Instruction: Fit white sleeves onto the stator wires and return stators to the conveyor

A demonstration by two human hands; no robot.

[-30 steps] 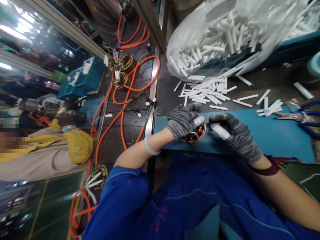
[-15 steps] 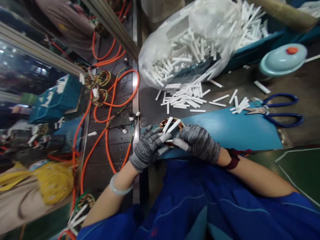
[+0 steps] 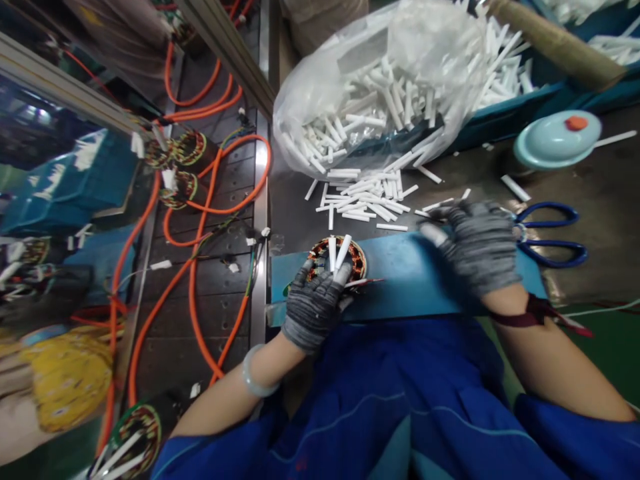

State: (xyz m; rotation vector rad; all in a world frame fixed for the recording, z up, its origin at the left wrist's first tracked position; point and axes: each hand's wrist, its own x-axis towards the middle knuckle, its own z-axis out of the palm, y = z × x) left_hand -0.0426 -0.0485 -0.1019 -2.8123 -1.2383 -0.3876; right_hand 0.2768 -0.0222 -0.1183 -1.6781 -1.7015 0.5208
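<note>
My left hand (image 3: 316, 303), in a grey knit glove with bare-looking pale fingertips, grips the near side of a round motor stator (image 3: 358, 257) with copper windings. Two white tubes (image 3: 343, 252) stick up from the stator by my fingers. A thin lead with a white sleeve and a reddish end (image 3: 373, 281) sticks out to its right. My right hand (image 3: 475, 247), gloved alike, is off the stator, over the right part of the blue board (image 3: 410, 267). It covers the small tube pile and the scissor blades; motion smears its fingers, so any hold is unclear.
Loose white tubes (image 3: 367, 197) lie beyond the board, before a plastic bag (image 3: 310, 100) full of them. Blue-handled scissors (image 3: 555, 253) and a light-blue lidded container (image 3: 557, 140) are at right. Orange hoses (image 3: 195, 300) and more stators (image 3: 190, 148) occupy the left side.
My right hand has left the stator and moved right, over the small tube pile by the scissors. My left hand stays on the stator, whose windings show more now.
</note>
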